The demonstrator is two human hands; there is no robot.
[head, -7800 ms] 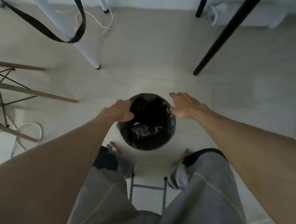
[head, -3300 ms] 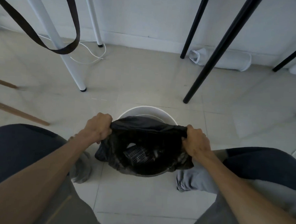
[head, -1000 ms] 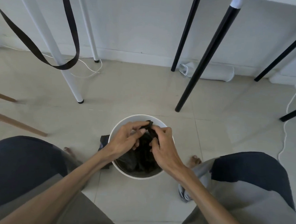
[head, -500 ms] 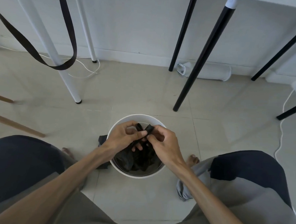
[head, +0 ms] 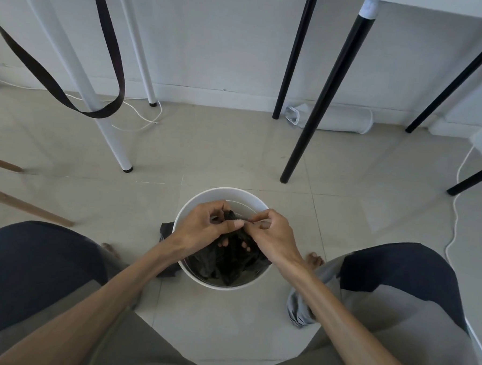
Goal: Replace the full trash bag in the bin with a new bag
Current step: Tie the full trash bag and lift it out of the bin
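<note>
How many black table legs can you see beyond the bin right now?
4. One thin black metal leg by the wall, a thicker one nearest the white round bin, and two at far right. More may lie outside the frame.

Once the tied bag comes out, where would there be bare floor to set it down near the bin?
Bare tile lies beyond the bin, bordered by the white leg and the black leg. More lies right of the bin, toward the white cable. Nearer, it is crowded: both hands grip the black bag, with knees and feet either side.
</note>
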